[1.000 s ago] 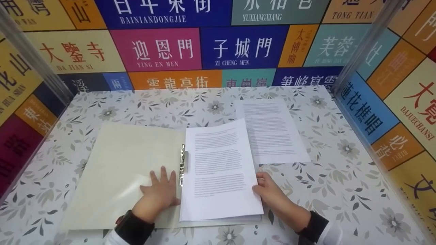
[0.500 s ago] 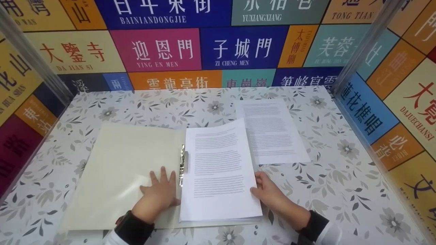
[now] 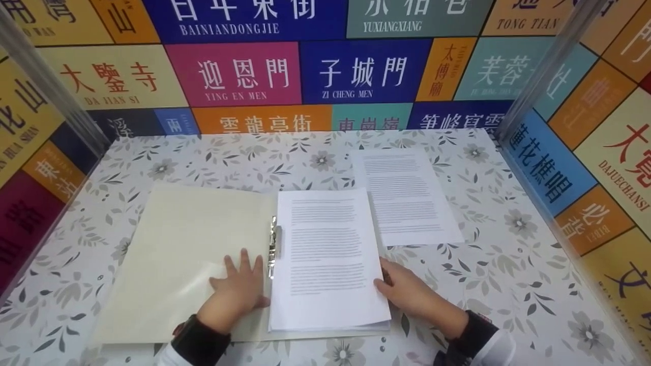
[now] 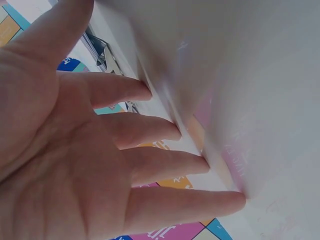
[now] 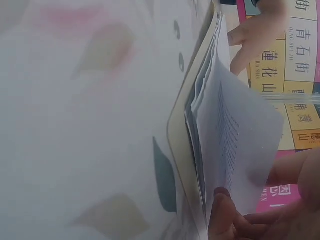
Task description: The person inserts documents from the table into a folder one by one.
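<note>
A cream folder (image 3: 183, 234) lies spread on the table, with a metal clip (image 3: 273, 249) along its spine. Printed sheets (image 3: 328, 244) are stacked on its right side. My left hand (image 3: 238, 292) rests on the left cover beside the clip, fingers spread; the left wrist view shows its straight fingers (image 4: 165, 162) against the pale cover. At the stack's right edge, my right hand (image 3: 404, 285) pinches paper between thumb and fingers. From the right wrist, a top sheet (image 5: 245, 120) stands raised from the layers below. How many sheets it holds I cannot tell.
Another printed sheet (image 3: 409, 203) lies on the table behind and to the right of the stack, its left part overlapped by it. The table (image 3: 508, 284) has a floral cover. Colourful lettered panels (image 3: 363, 71) enclose the back and sides.
The far right corner of the top sheet, raised before, has come down flatter. My right hand has shifted slightly left with the paper's edge. My left hand stays in place.
</note>
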`<state>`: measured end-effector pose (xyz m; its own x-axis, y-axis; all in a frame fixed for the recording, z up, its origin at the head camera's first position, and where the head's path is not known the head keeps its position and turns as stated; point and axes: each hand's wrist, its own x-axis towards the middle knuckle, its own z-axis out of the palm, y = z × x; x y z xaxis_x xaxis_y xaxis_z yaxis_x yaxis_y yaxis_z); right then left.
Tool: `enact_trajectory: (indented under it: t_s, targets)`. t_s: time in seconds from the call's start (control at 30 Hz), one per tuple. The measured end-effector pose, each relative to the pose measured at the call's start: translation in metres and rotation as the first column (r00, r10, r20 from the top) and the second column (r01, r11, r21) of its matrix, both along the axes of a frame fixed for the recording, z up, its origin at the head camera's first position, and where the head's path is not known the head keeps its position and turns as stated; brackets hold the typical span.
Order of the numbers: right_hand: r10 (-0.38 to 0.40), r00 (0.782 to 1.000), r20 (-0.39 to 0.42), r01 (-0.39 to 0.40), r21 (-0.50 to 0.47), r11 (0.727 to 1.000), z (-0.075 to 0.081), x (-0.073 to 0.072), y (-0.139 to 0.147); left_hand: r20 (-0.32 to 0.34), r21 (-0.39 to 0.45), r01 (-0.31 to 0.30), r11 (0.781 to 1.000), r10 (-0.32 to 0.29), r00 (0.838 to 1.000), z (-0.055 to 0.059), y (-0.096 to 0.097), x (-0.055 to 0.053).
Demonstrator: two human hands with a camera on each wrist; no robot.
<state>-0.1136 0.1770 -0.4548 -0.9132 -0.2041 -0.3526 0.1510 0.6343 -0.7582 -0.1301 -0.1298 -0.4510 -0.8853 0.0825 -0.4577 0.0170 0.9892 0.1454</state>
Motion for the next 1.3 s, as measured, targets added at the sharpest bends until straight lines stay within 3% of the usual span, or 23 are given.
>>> enact_trajectory:
  t_s: [0.13,0.27,0.5,0.8,0.9,1.1,1.3]
  targets:
    - [0.058,0.997,-0.055,-0.05,0.132,0.99,0.001,0.0,0.001,0.002,-0.001,0.003,1.0,-0.003,1.0,0.001,0.0,0.001]
    - [0.114,0.991,-0.074,-0.09,0.276,0.957,0.001,-0.002,0.002,0.008,-0.007,0.01,1.0,-0.01,1.0,0.003,0.0,0.001]
    - [0.168,0.98,-0.105,-0.117,0.378,0.919,-0.002,-0.007,0.005,0.011,-0.006,0.015,1.0,-0.015,1.0,0.006,0.001,0.001]
    - [0.276,0.938,-0.21,-0.123,0.543,0.831,-0.003,-0.008,0.007,0.014,-0.002,0.008,1.0,-0.008,1.0,0.007,0.002,0.002]
    - [0.277,0.933,-0.229,-0.112,0.546,0.83,-0.001,-0.009,0.008,0.015,-0.001,0.006,1.0,-0.006,1.0,0.007,0.002,0.001]
    - [0.237,0.947,-0.215,-0.102,0.498,0.861,0.004,-0.012,0.012,0.015,-0.009,0.003,1.0,-0.003,1.0,0.006,0.002,0.002]
    - [0.21,0.943,-0.258,-0.078,0.442,0.893,0.009,-0.03,0.028,0.008,-0.018,0.008,1.0,-0.008,1.0,0.007,0.003,0.001]
